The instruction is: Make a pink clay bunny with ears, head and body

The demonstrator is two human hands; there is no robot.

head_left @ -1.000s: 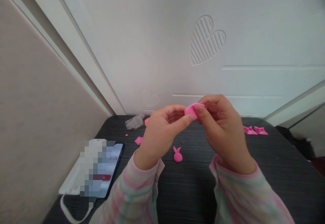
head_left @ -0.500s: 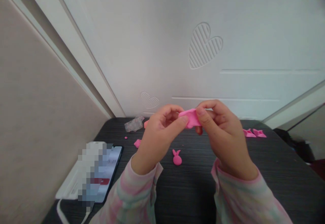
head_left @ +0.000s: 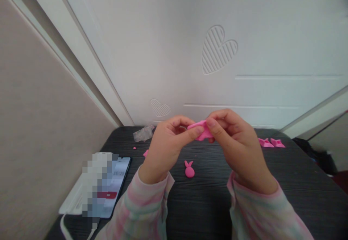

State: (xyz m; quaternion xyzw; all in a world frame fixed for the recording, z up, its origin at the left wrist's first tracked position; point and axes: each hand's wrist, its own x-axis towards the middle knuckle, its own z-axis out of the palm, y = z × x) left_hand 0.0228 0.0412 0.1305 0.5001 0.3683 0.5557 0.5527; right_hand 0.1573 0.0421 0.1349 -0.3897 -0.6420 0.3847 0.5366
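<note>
A: Largest first?
B: White door [head_left: 163, 58], far side, grooved hearts on it. Before it, a dark table [head_left: 201, 211] with fine streaks.
A: Next size down?
B: Phone [head_left: 122, 171], near left, screen lit, partly blurred out. Then the hands, both raised over the middle of the table.
A: State of grip?
B: Left hand [head_left: 164, 144]: thumb and fingers pinching the left end of a lump of pink clay [head_left: 204, 135]. Right hand [head_left: 240, 147]: pinching its right end, thumb on top. Lump is between the two, clear of the table.
A: Smaller items?
B: Crumpled clear wrapper [head_left: 143, 133], far left. Two pink pieces [head_left: 265, 143], far right, side by side. Pink rabbit shape [head_left: 189, 171], nearer, between the forearms. Pink scrap [head_left: 146, 153], partly hidden by the left hand. Pink crumb [head_left: 134, 148], just left of that.
</note>
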